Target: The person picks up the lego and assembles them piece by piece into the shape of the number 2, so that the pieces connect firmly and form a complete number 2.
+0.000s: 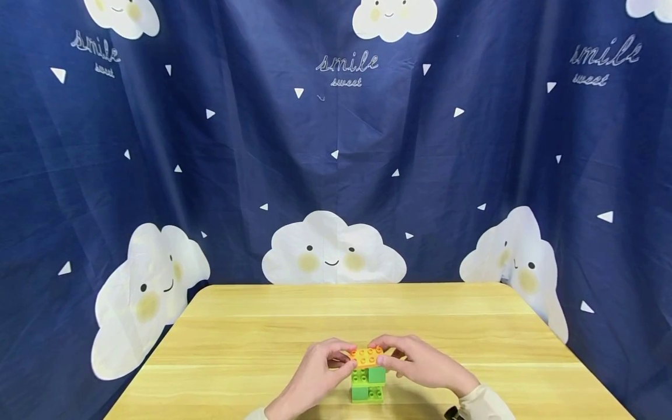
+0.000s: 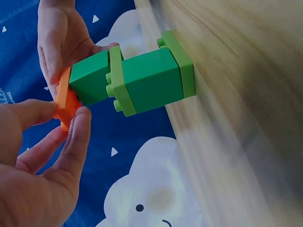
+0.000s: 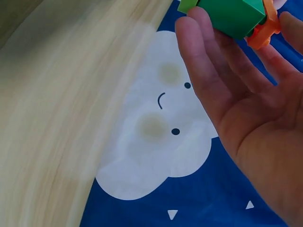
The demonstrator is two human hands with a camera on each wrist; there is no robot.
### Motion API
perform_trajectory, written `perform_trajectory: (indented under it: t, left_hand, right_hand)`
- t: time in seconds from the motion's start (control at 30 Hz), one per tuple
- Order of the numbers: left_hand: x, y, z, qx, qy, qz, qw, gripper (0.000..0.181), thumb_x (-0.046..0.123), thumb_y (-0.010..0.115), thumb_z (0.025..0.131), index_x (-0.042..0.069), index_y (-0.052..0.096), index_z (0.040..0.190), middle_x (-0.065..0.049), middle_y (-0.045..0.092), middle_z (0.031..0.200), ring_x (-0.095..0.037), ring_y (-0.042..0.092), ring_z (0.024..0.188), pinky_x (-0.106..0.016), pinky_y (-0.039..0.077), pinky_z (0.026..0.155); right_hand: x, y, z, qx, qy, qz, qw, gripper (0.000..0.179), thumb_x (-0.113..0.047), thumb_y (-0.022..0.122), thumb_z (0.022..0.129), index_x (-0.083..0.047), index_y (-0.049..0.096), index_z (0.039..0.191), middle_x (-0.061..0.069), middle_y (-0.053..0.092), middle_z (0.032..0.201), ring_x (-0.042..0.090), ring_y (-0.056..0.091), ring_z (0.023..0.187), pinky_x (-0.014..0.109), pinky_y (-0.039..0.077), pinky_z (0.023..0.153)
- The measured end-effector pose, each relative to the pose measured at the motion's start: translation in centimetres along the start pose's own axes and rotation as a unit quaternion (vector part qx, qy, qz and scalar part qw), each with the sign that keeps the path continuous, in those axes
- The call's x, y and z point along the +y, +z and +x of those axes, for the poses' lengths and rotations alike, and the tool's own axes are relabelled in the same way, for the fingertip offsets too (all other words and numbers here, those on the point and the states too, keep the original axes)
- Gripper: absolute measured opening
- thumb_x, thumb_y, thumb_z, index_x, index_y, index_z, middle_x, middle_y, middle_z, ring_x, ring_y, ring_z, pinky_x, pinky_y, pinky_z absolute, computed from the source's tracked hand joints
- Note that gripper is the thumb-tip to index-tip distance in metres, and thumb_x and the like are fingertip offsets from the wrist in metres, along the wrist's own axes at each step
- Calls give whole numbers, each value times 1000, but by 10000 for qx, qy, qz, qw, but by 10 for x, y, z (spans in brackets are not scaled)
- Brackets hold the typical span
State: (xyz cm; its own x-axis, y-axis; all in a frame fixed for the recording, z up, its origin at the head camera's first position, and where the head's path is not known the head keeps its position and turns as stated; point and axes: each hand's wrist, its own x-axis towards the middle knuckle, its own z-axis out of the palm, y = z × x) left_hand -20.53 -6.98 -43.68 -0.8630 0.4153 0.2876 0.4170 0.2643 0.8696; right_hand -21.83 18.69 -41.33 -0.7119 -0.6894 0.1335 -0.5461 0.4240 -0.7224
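An orange studded building-block plate lies across the top of a small tower. My left hand pinches its left end between thumb and fingers. On the right end, the thumb and fingertips of my right hand pinch it too. Beneath it, an upper dark green block sits toward the right side, on a lime green plate. A lower dark green block stands under that plate, toward the left. The lowest lime plate rests on the table. In the right wrist view, the fingers partly hide the tower.
The light wooden table has its far edge in front of a dark blue curtain printed with clouds and triangles. The tower stands near the person's side of the table. A dark band shows at the right sleeve.
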Motion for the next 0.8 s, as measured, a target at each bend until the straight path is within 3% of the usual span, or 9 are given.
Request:
perform_trajectory:
  t: [0.47,0.8]
  left_hand:
    - [1,2,-2,69,230,-50,9997,23,19,69,92,6,72,111,-2,68,101,-5,68,85,-18,55,74]
    - [-1,3,-2,87,420,-48,9991,24,20,69,92,6,72,111,-3,68,104,-7,68,89,-17,54,77]
  right_hand:
    - [5,3,-2,-622,456,956,9924,34,-31,35,108,-25,50,138,1,65,114,21,66,89,36,58,66]
    - [2,3,-3,-666,527,1215,9889,35,-30,35,108,-25,48,140,5,63,120,25,66,91,34,58,70]
